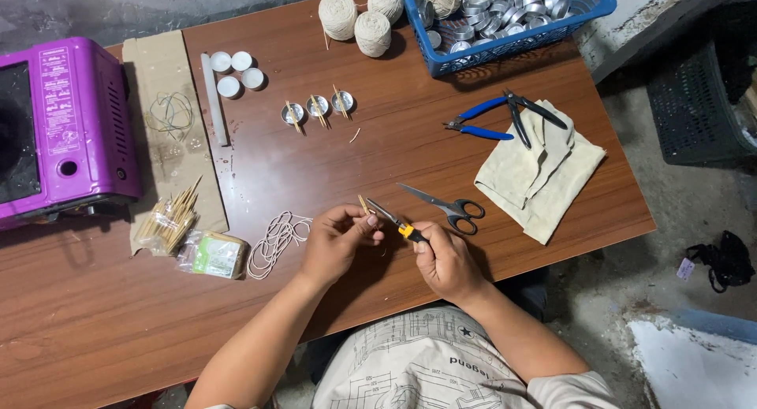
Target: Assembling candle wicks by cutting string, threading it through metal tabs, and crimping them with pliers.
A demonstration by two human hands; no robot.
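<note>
Over the brown wooden tabletop (331, 172), the left hand (335, 239) pinches a thin pale wooden stick (363, 204) between closed fingertips; the right hand (445, 259) is closed around a small yellow-handled craft knife (394, 222), its blade touching the stick, black-handled scissors (445, 206) just beside

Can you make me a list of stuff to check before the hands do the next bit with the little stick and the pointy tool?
1. Left hand pinches the small wooden stick: ok.
2. Right hand has a grip on the yellow-handled tool: ok.
3. Tool tip meets the stick rather than a finger: cannot tell, too small.
4. Scissors lie on the table close to the right hand: not ok, a bit near.
5. Spare sticks lie within the left hand's reach: ok.
</note>
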